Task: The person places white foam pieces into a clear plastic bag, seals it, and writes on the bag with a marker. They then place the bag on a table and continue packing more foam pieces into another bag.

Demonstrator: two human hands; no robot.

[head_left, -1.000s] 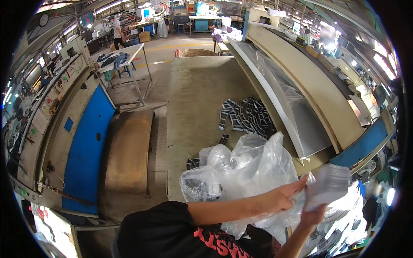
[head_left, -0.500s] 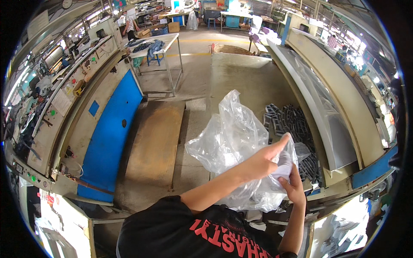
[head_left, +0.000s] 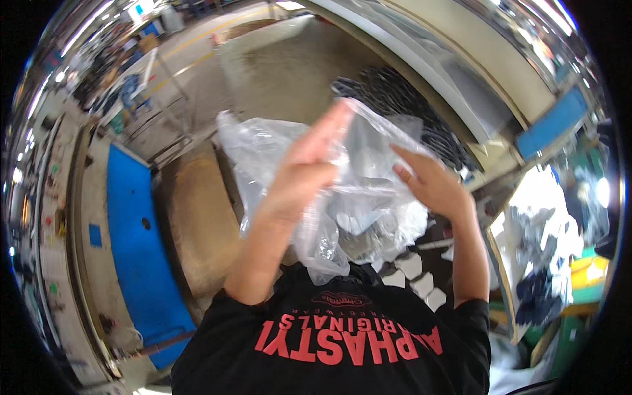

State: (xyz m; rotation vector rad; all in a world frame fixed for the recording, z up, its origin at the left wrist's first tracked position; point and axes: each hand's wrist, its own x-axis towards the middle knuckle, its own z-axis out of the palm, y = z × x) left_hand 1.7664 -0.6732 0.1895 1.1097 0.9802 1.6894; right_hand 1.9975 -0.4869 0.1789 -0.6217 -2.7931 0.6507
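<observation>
A large clear plastic bag (head_left: 263, 148) spreads in front of my chest, its mouth stretched wide between my two hands. My left hand (head_left: 309, 164), slightly blurred, has its fingers extended along the bag's left rim, with the film draped at the fingertips. On the other side my right hand (head_left: 431, 184) reaches to the bag's mouth, fingers outstretched and thumb apart. Something pale (head_left: 359, 220) shows through the film low in the bag; its kind cannot be made out. Crumpled plastic (head_left: 322, 260) hangs down against my shirt.
Dark grey pieces (head_left: 388, 92) lie in rows on the worktable (head_left: 276, 66) beyond the bag. White flat pieces (head_left: 411, 266) are below my right forearm. A long machine with a blue panel (head_left: 141, 243) stands left, beside a brown board (head_left: 201, 210). Another machine (head_left: 447, 72) runs along the right.
The view has tilted down and turned. My hands have moved apart, pulling the bag's mouth wide. The pale bundle that my right hand held is no longer in that hand.
</observation>
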